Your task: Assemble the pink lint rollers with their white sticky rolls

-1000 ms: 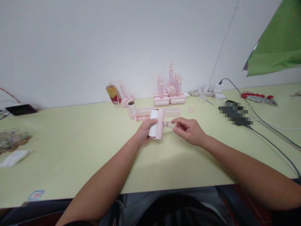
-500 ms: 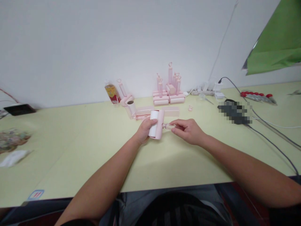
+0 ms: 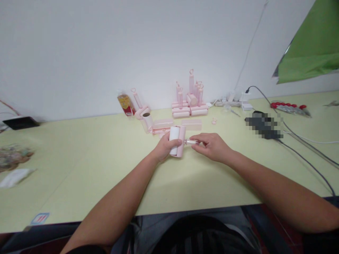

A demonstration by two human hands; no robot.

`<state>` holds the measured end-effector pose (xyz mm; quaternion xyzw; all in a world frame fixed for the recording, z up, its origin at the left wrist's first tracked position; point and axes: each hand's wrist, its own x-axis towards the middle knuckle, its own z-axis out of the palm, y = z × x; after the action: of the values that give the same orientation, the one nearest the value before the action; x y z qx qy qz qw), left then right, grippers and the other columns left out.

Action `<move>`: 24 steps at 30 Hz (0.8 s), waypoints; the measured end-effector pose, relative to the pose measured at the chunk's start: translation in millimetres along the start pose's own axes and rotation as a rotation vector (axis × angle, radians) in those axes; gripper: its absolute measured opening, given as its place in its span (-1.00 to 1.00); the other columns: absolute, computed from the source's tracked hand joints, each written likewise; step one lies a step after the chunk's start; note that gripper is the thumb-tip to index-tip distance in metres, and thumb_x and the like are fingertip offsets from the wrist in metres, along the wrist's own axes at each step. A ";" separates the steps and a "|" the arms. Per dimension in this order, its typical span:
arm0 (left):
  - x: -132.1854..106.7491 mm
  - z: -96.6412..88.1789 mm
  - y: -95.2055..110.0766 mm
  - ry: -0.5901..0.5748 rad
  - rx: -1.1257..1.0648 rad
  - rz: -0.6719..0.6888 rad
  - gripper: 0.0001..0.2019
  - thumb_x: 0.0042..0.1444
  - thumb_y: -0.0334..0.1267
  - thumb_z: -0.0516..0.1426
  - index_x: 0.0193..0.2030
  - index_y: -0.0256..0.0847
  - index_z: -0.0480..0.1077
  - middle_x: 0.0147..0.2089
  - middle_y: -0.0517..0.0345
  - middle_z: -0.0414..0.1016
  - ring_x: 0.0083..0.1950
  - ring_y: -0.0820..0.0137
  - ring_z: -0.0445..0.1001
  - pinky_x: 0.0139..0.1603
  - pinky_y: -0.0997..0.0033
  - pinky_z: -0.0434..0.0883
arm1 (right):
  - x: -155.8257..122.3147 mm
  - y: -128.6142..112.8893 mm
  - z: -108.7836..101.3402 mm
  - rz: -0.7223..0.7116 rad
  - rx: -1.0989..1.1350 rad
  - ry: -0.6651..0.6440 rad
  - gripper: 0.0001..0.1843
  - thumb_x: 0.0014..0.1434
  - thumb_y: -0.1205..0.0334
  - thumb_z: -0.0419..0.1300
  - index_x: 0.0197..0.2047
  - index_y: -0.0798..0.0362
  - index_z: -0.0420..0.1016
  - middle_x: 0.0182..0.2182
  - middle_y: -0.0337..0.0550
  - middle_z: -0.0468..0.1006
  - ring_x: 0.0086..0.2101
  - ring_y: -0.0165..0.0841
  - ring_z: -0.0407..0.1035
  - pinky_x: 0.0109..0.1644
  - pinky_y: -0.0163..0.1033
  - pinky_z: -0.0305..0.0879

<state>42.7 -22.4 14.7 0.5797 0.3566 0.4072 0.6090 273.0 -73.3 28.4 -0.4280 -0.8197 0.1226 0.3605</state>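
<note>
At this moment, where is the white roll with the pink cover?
In the head view, the white roll is near the middle, gripped with its pink cover by the left hand, just left of the clear handle in the right hand.

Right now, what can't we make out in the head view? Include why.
All head view:
- Left hand: most fingers hidden behind the pink-and-white roller.
- Clear handle: outer end covered by the right hand; its joint with the roller is too small to judge.
- Dark object on the right: pixelated.
- Pile at left: blurred, cut off by the picture edge.
- Bottle label: print too small to read.
</note>
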 end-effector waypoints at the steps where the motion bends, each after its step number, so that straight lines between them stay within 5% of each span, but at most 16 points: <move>1: 0.0 0.1 -0.3 -0.005 0.007 0.003 -0.55 -0.12 -0.15 0.36 -0.12 -0.26 0.36 -0.32 0.20 0.44 -0.36 0.44 0.36 -0.35 0.48 0.24 | -0.1 0.1 0.5 -0.015 -0.008 -0.004 -0.68 0.23 0.17 0.24 0.01 0.06 0.64 -0.14 -0.07 0.69 -0.26 -0.26 0.55 -0.18 -0.21 0.37; 10: -2.6 6.8 -1.6 -0.050 0.000 0.009 -0.56 -0.05 -0.16 0.35 -0.10 -0.24 0.30 -0.31 0.16 0.47 -0.38 0.35 0.47 -0.35 0.37 0.39 | -1.6 1.3 5.9 -0.032 -0.041 0.005 -0.66 0.26 0.14 0.21 0.03 0.07 0.62 -0.15 -0.05 0.69 -0.29 -0.27 0.54 -0.18 -0.19 0.40; 24: -4.7 12.2 -0.1 -0.005 0.004 -0.024 -0.54 -0.11 -0.17 0.35 -0.09 -0.26 0.34 -0.32 0.17 0.46 -0.37 0.40 0.42 -0.34 0.43 0.30 | -3.4 0.2 9.5 -0.016 -0.041 0.024 -0.65 0.23 0.15 0.22 0.03 0.07 0.63 -0.17 -0.05 0.69 -0.35 -0.30 0.52 -0.21 -0.20 0.40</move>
<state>51.8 -31.8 15.3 0.5777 0.3629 0.3976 0.6135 267.8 -74.8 19.9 -0.4304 -0.8209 0.0977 0.3624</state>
